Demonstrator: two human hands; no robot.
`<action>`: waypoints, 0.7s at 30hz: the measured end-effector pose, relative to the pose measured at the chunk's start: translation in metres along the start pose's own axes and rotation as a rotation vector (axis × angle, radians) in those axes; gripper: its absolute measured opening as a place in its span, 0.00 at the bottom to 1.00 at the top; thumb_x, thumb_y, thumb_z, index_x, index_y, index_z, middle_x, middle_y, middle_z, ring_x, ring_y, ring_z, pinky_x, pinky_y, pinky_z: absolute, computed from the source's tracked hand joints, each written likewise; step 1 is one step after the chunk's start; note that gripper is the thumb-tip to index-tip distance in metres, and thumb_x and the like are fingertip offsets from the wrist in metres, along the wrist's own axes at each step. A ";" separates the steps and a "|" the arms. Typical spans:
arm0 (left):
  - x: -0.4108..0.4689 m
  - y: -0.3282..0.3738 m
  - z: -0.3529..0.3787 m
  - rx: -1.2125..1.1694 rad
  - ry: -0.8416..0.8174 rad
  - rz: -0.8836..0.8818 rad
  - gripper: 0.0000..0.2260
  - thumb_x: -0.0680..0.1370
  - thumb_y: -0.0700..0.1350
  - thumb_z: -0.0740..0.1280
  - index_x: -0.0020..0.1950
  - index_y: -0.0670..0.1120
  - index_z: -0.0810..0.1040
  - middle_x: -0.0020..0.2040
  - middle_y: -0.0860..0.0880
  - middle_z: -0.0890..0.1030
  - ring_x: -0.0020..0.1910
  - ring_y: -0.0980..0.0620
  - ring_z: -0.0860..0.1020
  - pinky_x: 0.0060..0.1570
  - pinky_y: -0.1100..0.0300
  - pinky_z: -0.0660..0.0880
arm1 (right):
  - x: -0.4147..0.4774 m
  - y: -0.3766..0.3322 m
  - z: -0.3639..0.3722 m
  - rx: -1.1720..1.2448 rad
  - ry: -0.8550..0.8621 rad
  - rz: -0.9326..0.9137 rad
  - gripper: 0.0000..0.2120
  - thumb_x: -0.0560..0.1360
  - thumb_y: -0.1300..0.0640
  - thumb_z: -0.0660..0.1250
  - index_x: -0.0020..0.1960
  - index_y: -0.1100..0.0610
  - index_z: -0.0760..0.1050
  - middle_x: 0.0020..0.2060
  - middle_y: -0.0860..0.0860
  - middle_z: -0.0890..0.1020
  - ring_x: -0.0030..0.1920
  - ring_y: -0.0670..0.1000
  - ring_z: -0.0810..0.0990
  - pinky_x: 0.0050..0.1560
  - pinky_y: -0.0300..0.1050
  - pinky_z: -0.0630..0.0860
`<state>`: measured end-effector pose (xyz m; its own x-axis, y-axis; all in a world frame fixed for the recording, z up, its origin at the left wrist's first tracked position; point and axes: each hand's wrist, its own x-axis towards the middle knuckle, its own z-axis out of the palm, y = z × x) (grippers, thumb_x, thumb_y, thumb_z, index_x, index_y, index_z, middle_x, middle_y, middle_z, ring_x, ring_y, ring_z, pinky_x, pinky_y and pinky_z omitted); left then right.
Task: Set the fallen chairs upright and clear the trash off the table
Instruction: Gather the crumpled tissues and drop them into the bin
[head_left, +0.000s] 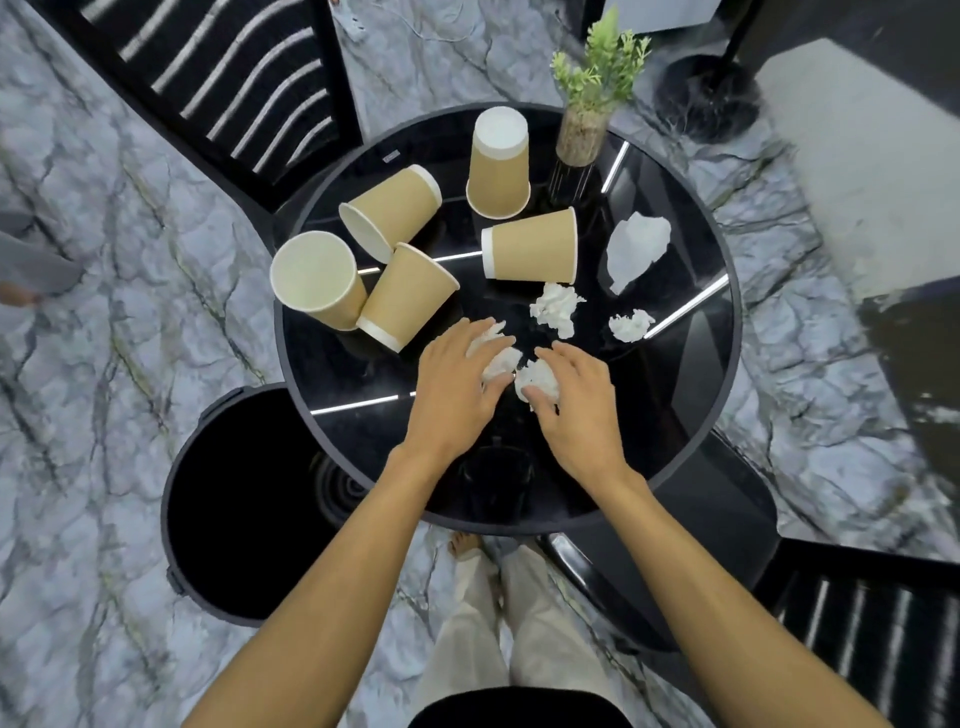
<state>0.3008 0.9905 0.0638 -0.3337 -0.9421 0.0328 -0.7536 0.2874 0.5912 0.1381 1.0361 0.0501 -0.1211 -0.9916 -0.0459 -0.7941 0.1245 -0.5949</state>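
A person's left hand and right hand are each curling their fingers over a crumpled tissue, the left-hand wad and the right-hand wad, at the near middle of a round black table. Three more tissue wads are lying to the right (apart from one another), while five paper cups are sitting farther left. A black bin is standing at the table's near left, with chairs flanking the table.

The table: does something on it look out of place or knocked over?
Yes. On the round black table, several paper cups lie tipped over, such as one near the middle, and another stands upside down. Crumpled white tissues are scattered around; both hands, left and right, are gathering some.
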 end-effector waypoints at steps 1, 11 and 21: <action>0.002 -0.001 0.006 0.006 -0.061 -0.031 0.18 0.80 0.49 0.66 0.70 0.52 0.74 0.74 0.49 0.69 0.75 0.46 0.63 0.73 0.48 0.60 | 0.002 0.000 0.006 -0.036 -0.030 0.014 0.24 0.78 0.48 0.68 0.71 0.52 0.70 0.71 0.51 0.71 0.70 0.52 0.65 0.67 0.51 0.66; 0.000 -0.019 0.021 -0.069 -0.076 -0.082 0.11 0.78 0.38 0.66 0.58 0.48 0.81 0.59 0.46 0.76 0.57 0.45 0.73 0.58 0.50 0.70 | -0.010 0.018 0.011 0.074 -0.010 -0.031 0.12 0.77 0.62 0.69 0.59 0.53 0.79 0.54 0.51 0.77 0.56 0.51 0.72 0.55 0.30 0.68; 0.022 -0.009 0.008 -0.179 0.063 -0.103 0.12 0.79 0.41 0.65 0.61 0.52 0.79 0.57 0.54 0.74 0.57 0.53 0.70 0.58 0.65 0.63 | 0.040 0.010 -0.016 0.127 0.179 -0.023 0.14 0.78 0.60 0.68 0.63 0.53 0.76 0.56 0.50 0.77 0.57 0.46 0.69 0.60 0.23 0.59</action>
<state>0.2956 0.9682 0.0527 -0.2196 -0.9755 0.0121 -0.6674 0.1593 0.7275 0.1157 0.9987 0.0553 -0.2165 -0.9705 0.1058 -0.7180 0.0849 -0.6908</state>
